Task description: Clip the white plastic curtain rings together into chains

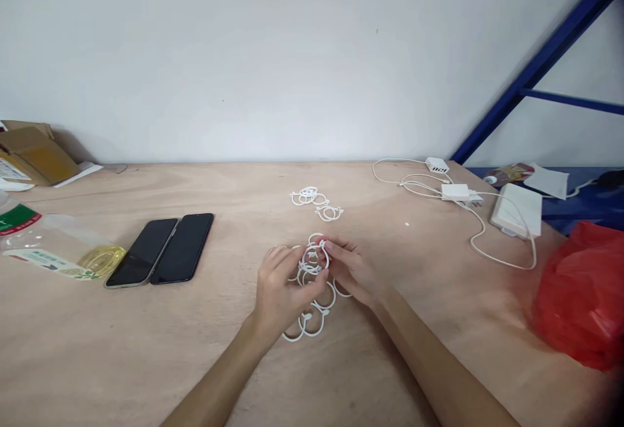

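Note:
Between my hands is a white plastic ring (pixel 305 263), raised over several more of its kind. My left hand (pixel 280 287) grips its left and lower side with fingers and thumb. From the right, my right hand (pixel 353 271) pinches the ring near its small knob at the top. More loose white rings (pixel 312 334) lie on the wooden table under and in front of my hands, partly hidden by my fingers. Farther back, two small clusters of linked or overlapping white rings (pixel 308 195) rest on the table.
Two dark phones (pixel 168 251) lie side by side at left, near a clear plastic bottle (pixel 58 245) on its side. A cardboard box (pixel 36 154) stands behind. White cables and chargers (pixel 455 193), a white box (pixel 517 211) and a red plastic bag (pixel 585 297) occupy the right.

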`<state>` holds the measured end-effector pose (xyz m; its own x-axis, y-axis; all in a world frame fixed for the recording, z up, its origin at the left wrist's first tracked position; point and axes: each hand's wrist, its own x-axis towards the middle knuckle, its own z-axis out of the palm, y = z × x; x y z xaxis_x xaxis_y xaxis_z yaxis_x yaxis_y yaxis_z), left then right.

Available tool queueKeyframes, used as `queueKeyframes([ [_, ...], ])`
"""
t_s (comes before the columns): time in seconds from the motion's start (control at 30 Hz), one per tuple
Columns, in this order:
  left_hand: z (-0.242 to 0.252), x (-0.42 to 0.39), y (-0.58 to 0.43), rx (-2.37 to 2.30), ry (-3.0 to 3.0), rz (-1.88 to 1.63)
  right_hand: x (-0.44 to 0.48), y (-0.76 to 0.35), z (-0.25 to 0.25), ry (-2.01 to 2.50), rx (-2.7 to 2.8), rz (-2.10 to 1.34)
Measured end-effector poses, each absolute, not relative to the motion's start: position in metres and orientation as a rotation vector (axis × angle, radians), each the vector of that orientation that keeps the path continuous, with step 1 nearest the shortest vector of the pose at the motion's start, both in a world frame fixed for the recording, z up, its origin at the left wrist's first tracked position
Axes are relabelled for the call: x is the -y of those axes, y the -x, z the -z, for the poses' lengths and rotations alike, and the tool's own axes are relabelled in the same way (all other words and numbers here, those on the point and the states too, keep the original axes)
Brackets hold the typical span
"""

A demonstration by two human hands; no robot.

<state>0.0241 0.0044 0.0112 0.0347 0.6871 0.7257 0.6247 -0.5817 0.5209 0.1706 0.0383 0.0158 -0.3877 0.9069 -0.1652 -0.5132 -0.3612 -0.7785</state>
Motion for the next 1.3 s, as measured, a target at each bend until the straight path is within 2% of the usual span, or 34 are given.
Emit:
queueKeyframes([
  [0.3, -0.015, -0.004, -0.019, -1.301, -2.435, -1.705, -0.035, -0.163, -0.004, 0.614, 0.603, -2.036],
  [0.6, -0.011, -0.005, -0.017, -1.403, -2.422, -1.631, -0.036, -0.159, -0.012, 0.750, 0.741, -1.867],
  [0.7, -0.011, -0.006, -0.017, -1.517, -2.409, -1.544, -0.043, -0.167, -0.013, 0.903, 0.921, -1.645],
  [0.87, -0.009, -0.004, -0.020, -1.562, -2.393, -1.353, -0.066, -0.192, 0.004, 1.352, 1.381, -0.758],
  [0.93, -0.006, -0.003, -0.021, -1.580, -2.391, -1.216, -0.075, -0.200, 0.015, 1.488, 1.570, -0.526],
  [1.13, -0.004, -0.001, -0.024, -1.604, -2.368, -1.035, -0.082, -0.198, 0.023, 1.769, 1.927, -0.203],
  [1.3, -0.004, -0.002, -0.023, -1.599, -2.359, -1.037, -0.082, -0.196, 0.023, 1.790, 1.884, -0.198],
])
